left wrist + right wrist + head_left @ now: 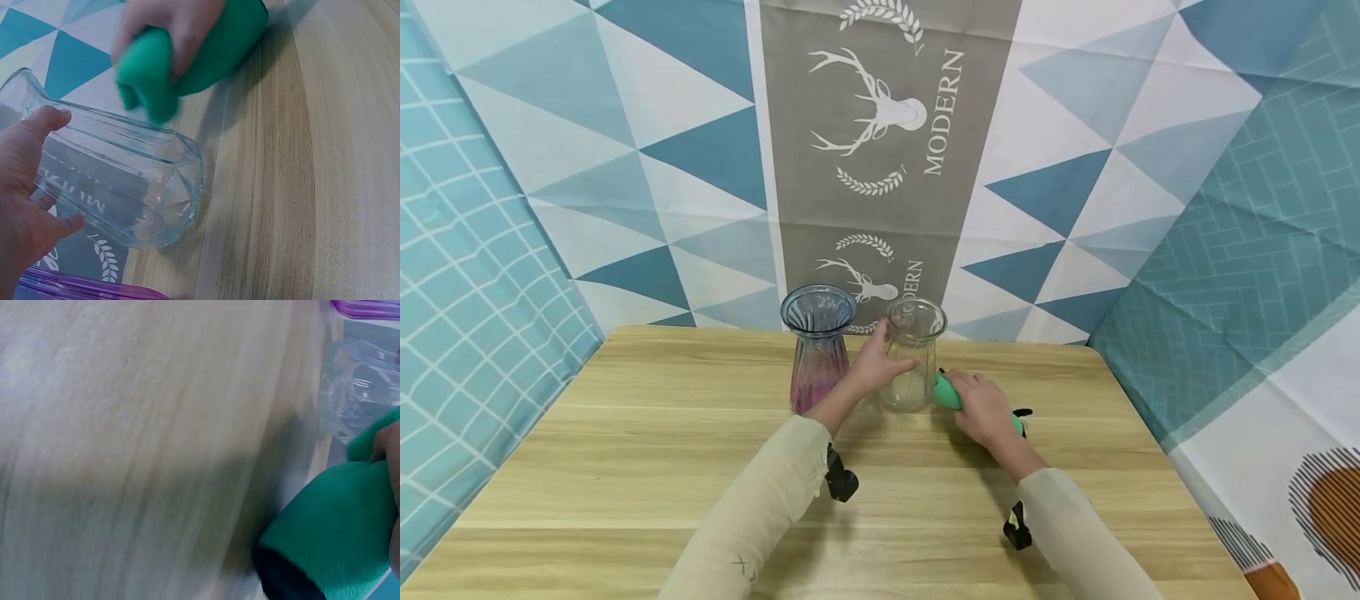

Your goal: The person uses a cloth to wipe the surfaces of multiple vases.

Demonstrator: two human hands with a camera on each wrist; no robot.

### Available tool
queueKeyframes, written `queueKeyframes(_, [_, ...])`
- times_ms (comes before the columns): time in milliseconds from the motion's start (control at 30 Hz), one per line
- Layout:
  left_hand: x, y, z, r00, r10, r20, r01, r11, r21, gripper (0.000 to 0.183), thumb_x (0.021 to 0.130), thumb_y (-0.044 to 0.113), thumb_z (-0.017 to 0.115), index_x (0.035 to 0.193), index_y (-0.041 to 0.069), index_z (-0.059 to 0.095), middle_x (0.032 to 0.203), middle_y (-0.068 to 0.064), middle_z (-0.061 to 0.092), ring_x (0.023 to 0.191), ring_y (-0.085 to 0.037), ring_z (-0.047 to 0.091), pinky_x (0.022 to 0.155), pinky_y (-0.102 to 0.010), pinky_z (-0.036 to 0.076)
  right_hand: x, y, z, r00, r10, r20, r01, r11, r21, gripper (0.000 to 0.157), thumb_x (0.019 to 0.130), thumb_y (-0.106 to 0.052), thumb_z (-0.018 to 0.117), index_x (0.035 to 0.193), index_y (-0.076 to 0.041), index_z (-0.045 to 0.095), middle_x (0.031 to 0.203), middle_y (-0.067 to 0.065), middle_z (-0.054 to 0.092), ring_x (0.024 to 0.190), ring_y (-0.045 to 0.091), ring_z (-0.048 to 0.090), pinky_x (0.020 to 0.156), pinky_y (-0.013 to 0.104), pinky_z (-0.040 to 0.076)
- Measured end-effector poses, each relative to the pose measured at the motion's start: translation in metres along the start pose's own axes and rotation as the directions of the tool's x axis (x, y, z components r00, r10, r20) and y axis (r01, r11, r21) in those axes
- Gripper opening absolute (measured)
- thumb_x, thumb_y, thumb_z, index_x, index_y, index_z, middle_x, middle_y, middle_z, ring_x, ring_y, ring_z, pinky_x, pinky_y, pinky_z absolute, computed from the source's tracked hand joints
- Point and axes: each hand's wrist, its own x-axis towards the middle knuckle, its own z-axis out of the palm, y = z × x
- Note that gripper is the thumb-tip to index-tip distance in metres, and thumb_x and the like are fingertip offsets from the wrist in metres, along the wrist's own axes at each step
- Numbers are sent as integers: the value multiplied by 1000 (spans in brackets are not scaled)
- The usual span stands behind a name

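A clear glass vase (912, 385) stands upright near the back of the wooden table, its ribbed wall showing in the left wrist view. My left hand (874, 363) holds it from its left side, thumb across the front and fingers partly hidden behind the glass. To the vase's right, my right hand (983, 408) grips a fuzzy green cloth (337, 519) with a black edge. A bunched end of the green cloth (147, 75) sticks out past the fingers, close beside the vase; whether it touches the glass I cannot tell.
Just left of the clear vase stands a taller glass vase (820, 358), blue at the rim and purple below. The wooden table (625, 467) ends at a patterned backdrop (880, 208) behind, with blue tiled sheets (467, 292) at the sides.
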Motion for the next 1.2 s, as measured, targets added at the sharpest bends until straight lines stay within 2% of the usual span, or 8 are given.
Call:
queueKeyframes(133, [0,-1,1,1000,13,-3,-13,1000,-7,90,77,19,76,146,2,21,144,-23,38,135,-36,35,112,-50,29,3,-1,-4,974,-15,-228,26,999,45,52,73,-7,73,123,-10,59,118,10,64,98,31,62,80,47,54])
queueKeyframes(300, [0,0,0,1000,17,-2,-17,1000,12,91,76,22,77,146,4,22,143,-21,40,134,-35,37,112,-49,30,12,-5,-8,888,-78,-453,108,993,40,50,72,-9,76,119,-8,61,116,14,64,95,33,64,78,47,55])
queueKeyframes(433, [0,-1,0,1000,18,1,-18,1000,19,90,76,22,77,145,4,23,142,-21,41,134,-35,38,112,-49,31,16,-7,-8,827,-116,-550,159,987,31,47,70,-9,76,115,-6,64,113,16,64,95,34,65,79,46,56])
queueKeyframes(567, [0,-1,0,999,35,-2,-35,999,10,89,76,21,77,145,3,23,142,-20,41,134,-35,37,111,-49,31,19,-9,-7,799,-177,-574,206,978,-15,50,66,-8,78,114,-6,64,111,15,65,91,33,65,76,46,56])
queueKeyframes(667, [0,-2,0,999,36,3,-36,999,5,89,77,21,76,146,4,22,143,-19,41,134,-35,37,111,-49,31,19,-11,-5,802,-230,-552,229,971,-73,53,63,-9,80,114,-7,64,111,13,65,87,31,64,73,44,56])
queueKeyframes(800, [0,-2,1,999,33,12,-34,999,4,88,77,21,76,145,6,23,143,-18,41,135,-34,36,111,-50,31,15,-13,1,823,-255,-507,244,966,-90,57,60,-9,82,114,-7,64,111,11,66,87,29,64,73,42,56])
queueKeyframes(1000, [0,0,0,999,36,1,-36,999,-1,87,76,20,76,145,7,24,142,-19,42,134,-34,37,112,-49,30,8,-11,7,873,-242,-424,234,970,-72,56,62,-9,82,115,-9,63,108,9,67,89,28,63,77,41,55])
queueKeyframes(1200, [-1,2,-1,1000,19,10,-19,1000,-5,88,78,20,75,146,4,21,144,-20,39,136,-35,35,113,-49,29,1,-7,8,930,-251,-269,238,968,-82,58,61,-4,78,117,-10,63,113,8,66,92,28,62,77,42,54])
